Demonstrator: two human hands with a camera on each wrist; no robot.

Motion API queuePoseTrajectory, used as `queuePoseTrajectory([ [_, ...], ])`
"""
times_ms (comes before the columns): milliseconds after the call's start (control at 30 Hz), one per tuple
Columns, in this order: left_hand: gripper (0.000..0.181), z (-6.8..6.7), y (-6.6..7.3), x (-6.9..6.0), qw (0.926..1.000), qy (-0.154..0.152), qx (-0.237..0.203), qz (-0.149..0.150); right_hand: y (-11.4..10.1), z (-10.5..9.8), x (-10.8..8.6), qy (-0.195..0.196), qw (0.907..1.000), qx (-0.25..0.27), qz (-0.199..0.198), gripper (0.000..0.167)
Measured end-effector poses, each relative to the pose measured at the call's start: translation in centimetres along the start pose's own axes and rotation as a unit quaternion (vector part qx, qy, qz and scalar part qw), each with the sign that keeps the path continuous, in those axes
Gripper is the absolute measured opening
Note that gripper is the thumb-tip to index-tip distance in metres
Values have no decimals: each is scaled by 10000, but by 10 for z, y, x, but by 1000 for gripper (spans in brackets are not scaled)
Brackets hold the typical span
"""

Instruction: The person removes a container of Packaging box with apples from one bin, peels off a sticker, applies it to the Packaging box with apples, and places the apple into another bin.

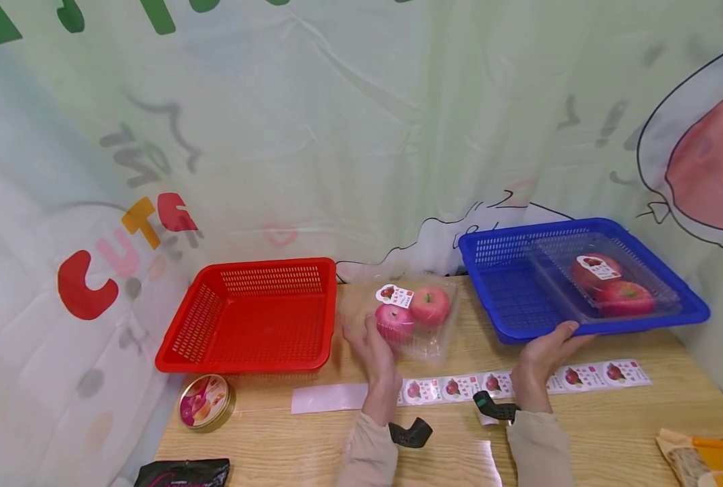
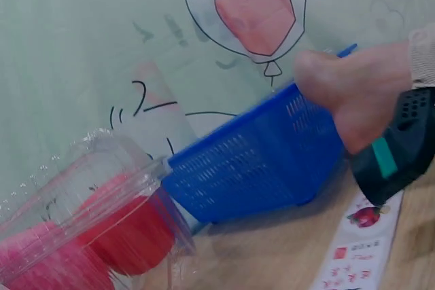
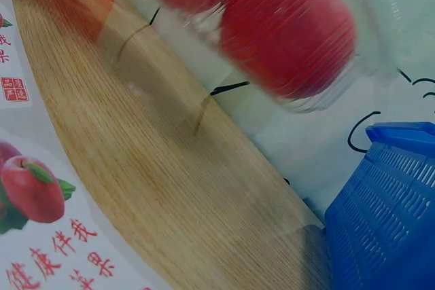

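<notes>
My left hand [image 1: 378, 362] holds a clear plastic box [image 1: 437, 341] by its near left side, above the table. Two red apples [image 1: 431, 306] lie inside, and a label [image 1: 394, 295] is stuck on the lid. With the thumb at the near rim, my right hand [image 1: 539, 362] grips the blue basket [image 1: 501, 297]; its fingers are partly hidden under the edge. Inside that basket, on its right side, sits another clear box [image 1: 556, 270] of apples with a label [image 1: 598, 267] on top.
A red basket [image 1: 270, 318] stands at the left, beside a round tin [image 1: 205, 402]. The label strip [image 1: 337, 399] runs across the table [image 1: 276, 446] under both wrists. Packets lie at the front: a black one [image 1: 184, 473] left, an orange one [image 1: 717, 463] right. Behind hangs a curtain [image 1: 361, 135].
</notes>
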State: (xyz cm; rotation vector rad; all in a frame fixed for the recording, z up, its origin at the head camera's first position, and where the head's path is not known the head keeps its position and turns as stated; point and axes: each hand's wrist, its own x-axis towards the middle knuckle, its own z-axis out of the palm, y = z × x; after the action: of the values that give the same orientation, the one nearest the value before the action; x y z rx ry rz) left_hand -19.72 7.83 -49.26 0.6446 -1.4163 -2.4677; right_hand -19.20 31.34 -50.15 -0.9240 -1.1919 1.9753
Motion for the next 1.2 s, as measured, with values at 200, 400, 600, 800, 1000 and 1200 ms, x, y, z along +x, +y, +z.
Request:
queuePoseTrajectory([
  [200, 78, 18, 13, -2, 9987, -452, 234, 70, -4, -1, -3, 36, 10000, -33, 35, 71],
  [400, 75, 38, 25, -7, 9968, -610, 507, -110, -4, -2, -3, 69, 9999, -134, 65, 72],
  [600, 73, 56, 39, -9, 9916, -888, 911, -217, -2, -3, -1, 43, 9997, -225, 50, 72],
  [800, 69, 75, 51, -12, 9844, -1032, 1424, -6, 0, -4, 1, 11, 9998, -211, 35, 72],
  [1000, 62, 100, 52, -21, 9709, -1270, 2026, 161, 1, -4, 2, -2, 9999, -157, 11, 72],
  [1200, 53, 127, 47, -25, 9592, -1274, 2513, 247, 2, -2, 1, -61, 9999, -86, -64, 71],
])
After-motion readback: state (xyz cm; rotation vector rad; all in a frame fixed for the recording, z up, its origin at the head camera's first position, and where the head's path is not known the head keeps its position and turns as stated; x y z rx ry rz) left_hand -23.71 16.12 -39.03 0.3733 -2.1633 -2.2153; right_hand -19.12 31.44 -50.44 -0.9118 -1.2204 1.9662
